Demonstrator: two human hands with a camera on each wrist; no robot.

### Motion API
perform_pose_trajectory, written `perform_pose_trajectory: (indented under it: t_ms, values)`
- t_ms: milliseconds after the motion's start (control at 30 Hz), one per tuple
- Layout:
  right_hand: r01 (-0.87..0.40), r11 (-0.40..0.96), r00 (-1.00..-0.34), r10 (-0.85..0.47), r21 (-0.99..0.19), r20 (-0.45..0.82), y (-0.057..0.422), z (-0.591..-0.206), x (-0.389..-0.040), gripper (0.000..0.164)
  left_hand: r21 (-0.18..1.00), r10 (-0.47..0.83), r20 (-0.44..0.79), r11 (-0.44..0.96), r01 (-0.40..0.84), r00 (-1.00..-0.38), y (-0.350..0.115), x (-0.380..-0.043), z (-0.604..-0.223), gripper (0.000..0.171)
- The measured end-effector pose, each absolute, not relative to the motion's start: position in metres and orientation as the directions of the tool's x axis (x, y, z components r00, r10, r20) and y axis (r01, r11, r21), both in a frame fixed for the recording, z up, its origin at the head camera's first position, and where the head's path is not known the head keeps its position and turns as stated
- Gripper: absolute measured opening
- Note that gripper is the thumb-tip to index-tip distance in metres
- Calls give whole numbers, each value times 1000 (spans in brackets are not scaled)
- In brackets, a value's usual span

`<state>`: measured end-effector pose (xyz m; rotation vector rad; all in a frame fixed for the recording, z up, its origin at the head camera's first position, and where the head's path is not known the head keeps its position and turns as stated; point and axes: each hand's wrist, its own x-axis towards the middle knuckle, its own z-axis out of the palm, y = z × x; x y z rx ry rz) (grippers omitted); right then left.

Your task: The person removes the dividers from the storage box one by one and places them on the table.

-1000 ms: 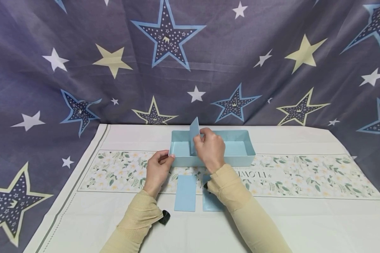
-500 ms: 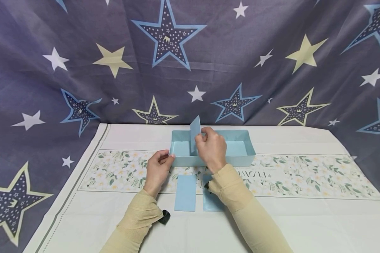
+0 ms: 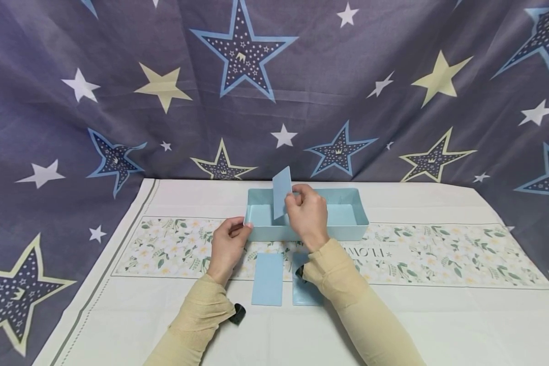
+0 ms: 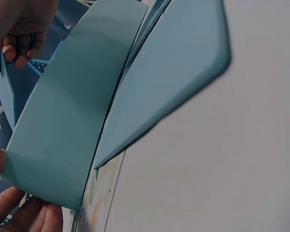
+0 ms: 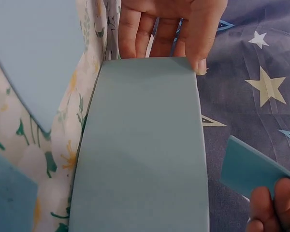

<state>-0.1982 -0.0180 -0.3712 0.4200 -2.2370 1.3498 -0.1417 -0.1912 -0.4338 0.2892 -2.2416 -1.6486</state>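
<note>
My right hand (image 3: 307,211) pinches a thin light blue rectangular panel (image 3: 281,192) by its right edge. The panel stands tilted over the long blue box (image 3: 274,234), its lower end overlapping the box's inside left of the middle. At the box's front left corner my left hand (image 3: 229,246) holds on, the thumb at the rim and the fingers around the left end. In the right wrist view, the panel (image 5: 251,166) rises beyond the box's front wall (image 5: 142,145), and the left hand (image 5: 171,24) grips the box's end.
Two more flat light blue panels lie before the box: a left panel (image 3: 268,279) and a right panel (image 3: 305,290), partly under the right sleeve. A floral strip (image 3: 439,254) runs across the white tablecloth (image 3: 439,325). Behind hangs a star-printed curtain (image 3: 320,91).
My right hand has raised the panel slightly and turned it, so more of its broad face shows. The left hand and the box have stayed in place.
</note>
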Motion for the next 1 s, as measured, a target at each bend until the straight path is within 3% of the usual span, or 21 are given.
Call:
perform_pose_trajectory:
  t_ms: [233,433,1000]
  values:
    - [-507,427,-834,-21,-749,552,-15,-371,-196,21,935,-363,239,338,111,-901,-203,-162,-472,44]
    - [-509,418,-835,-26,-753,550,-14,-370,-193,21,941,-366,230,321,110,-902,-205,-165,-478,44]
    - [-491,397,-847,-10,-775,531,-1,-373,-182,18,949,-367,157,313,37,-917,-190,-142,-433,37]
